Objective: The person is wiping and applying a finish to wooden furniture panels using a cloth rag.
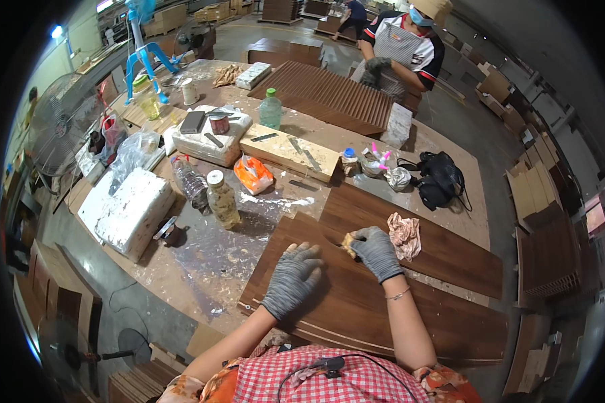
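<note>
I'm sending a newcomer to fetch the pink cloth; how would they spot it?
On the worktable, find the nearest dark brown boards. The cloth lies crumpled there, beside the gloved right hand. Unlike the yellowish wad that hand holds, it's larger, pink and loose.

1 yellowish wad [347,246] and 1 pink rag [405,237] show.

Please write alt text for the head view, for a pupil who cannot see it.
A person holds a small yellowish wad at a dark brown board in the gloved right grip; the gloved left grip rests on the board. Bottles and an orange packet sit on a stained table; another person stands at its far side.
</note>
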Tool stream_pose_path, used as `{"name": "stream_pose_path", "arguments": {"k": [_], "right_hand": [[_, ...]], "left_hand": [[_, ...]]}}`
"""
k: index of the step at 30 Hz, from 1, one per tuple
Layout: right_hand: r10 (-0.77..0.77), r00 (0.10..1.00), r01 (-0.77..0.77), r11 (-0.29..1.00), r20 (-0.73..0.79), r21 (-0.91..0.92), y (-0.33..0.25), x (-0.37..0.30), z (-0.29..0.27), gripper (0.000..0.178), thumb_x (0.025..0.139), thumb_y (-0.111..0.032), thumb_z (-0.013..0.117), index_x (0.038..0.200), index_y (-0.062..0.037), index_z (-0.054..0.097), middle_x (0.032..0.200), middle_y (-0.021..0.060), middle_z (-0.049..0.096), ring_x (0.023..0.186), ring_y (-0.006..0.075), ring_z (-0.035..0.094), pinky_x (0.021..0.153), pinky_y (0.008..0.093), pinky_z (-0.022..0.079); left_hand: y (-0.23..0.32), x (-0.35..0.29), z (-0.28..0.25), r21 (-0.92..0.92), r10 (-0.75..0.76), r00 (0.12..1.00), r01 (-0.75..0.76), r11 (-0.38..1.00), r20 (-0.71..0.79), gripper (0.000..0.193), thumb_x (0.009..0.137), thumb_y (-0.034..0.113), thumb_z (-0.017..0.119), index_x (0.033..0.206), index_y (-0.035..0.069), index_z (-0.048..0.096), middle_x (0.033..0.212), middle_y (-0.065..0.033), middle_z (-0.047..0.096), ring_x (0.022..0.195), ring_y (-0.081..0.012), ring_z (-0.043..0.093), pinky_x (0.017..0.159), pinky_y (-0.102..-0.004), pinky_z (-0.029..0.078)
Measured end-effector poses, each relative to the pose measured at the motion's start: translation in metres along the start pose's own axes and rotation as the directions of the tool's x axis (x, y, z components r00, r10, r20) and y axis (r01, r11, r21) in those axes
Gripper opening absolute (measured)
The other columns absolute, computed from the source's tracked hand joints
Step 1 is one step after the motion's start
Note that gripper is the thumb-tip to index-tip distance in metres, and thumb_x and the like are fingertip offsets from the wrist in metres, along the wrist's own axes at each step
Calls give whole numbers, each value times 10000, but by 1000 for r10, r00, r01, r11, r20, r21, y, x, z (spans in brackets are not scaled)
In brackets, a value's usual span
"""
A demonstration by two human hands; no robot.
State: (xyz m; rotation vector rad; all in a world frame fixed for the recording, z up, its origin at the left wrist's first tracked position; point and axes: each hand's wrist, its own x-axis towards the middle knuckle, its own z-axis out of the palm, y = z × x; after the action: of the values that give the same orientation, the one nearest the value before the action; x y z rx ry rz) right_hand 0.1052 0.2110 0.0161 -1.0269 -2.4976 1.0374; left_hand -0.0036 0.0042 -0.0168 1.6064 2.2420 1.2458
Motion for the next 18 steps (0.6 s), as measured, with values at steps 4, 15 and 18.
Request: {"name": "stream_pose_path", "arguments": {"k": [4,15,18], "right_hand": [[76,995,-82,992,61,98,-24,-12,-2,227,772,-178,712,841,37,723,650,168,672,569,223,640,601,341,514],[6,996,3,995,-92,100,32,-32,-32,202,776,-148,662,792,49,698,614,201,625,508,246,575,556,371,474],[4,994,0,999,-109,36,26,-41,-35,192,764,-148,654,783,37,700,642,214,635,528,286,589,580,384,485]], "left_hand": [[-1,-2,-2,-13,-7,1000,7,1000,-1,236,877,163,587,1053,43,690,1280,-126,596,1284,-322,464,1135,-455,276],[2,3,0,17,67,997,-67,998,-43,182,858,139,615,1009,56,674,1217,-138,621,1227,-326,511,1112,-467,319],[1,1,-2,-4,48,998,-48,999,-39,185,855,136,614,1006,55,683,1223,-136,621,1225,-334,510,1117,-469,311]]}}
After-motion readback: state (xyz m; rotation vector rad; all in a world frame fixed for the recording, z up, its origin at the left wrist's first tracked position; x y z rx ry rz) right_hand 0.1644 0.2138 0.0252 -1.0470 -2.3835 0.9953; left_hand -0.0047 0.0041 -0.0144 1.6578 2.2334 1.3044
